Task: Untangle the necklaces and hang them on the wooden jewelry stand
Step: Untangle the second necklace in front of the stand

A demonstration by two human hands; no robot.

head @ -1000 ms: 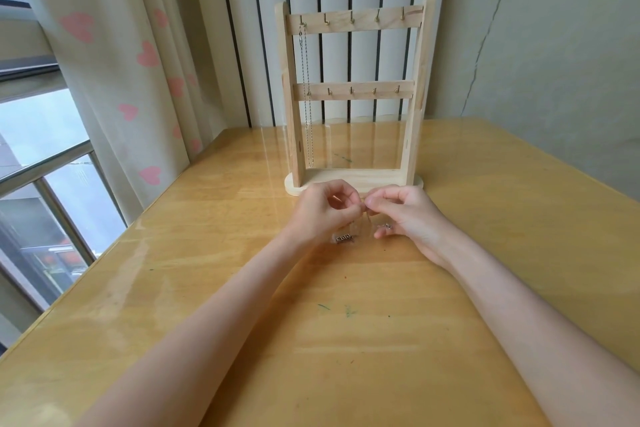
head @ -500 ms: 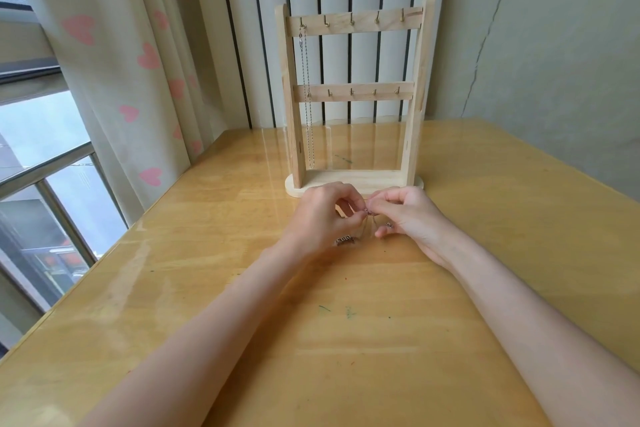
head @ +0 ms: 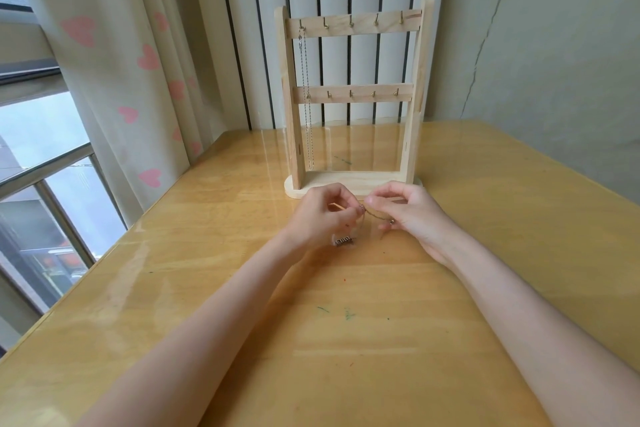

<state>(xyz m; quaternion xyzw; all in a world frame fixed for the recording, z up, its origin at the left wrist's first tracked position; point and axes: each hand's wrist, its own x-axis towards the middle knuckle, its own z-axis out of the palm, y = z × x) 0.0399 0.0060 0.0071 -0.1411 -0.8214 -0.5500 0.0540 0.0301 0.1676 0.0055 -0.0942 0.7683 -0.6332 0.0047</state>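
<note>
Chain runs taut between my two hands at the centre of the frame, just in front of the wooden jewelry stand. My left hand has its fingers curled and pinches one end of the necklace near its fingertips; my right hand pinches the other end, with a small bead or clasp showing by its fingers. A thin part of the chain drops from my left fingertips to a small dark patterned pendant, which sits low by my left wrist, just above or on the tabletop; I cannot tell which. The stand is upright at the far side of the tabletop, with two rows of hooks. Another necklace hangs from the leftmost top hook, down along the left post. A curtain with pink hearts fills the upper left of the frame.
</note>
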